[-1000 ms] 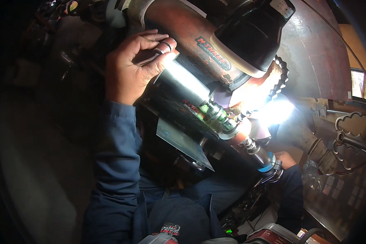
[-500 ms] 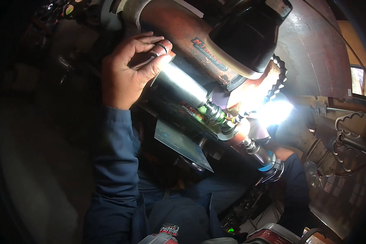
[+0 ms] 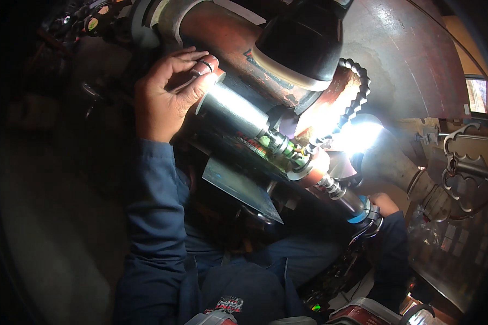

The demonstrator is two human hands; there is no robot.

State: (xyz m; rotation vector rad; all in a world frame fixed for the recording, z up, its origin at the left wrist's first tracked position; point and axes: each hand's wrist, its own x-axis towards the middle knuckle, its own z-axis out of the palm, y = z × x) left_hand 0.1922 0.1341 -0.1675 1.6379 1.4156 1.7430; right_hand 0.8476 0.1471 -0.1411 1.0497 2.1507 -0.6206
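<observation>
My left hand (image 3: 165, 95) pinches a small reddish knob (image 3: 204, 66) at the upper end of a steel cylinder (image 3: 233, 105). The cylinder runs diagonally into jointed metal fittings (image 3: 279, 146) and a copper-coloured collar (image 3: 314, 168), which lead down to a steel sleeve with a blue band (image 3: 357, 215). My right hand (image 3: 382, 203) is behind that sleeve, its fingers hidden. A segmented flexible hose (image 3: 363, 84) arches beside a glaring lamp (image 3: 360, 135). A black housing (image 3: 298, 40) sits above, on a worn reddish machine body (image 3: 214, 30).
A flat metal plate (image 3: 238, 187) juts out below the cylinder. A large curved metal sheet (image 3: 417, 59) fills the upper right, with a scalloped metal handle (image 3: 455, 157) and clutter beneath it. Dark equipment (image 3: 70, 27) lies at the upper left, and a red-topped case (image 3: 358, 317) at the bottom edge.
The machine, housing and hose have shifted slightly up and left in the picture. My left hand keeps its pinch on the knob; my right hand stays behind the lower sleeve.
</observation>
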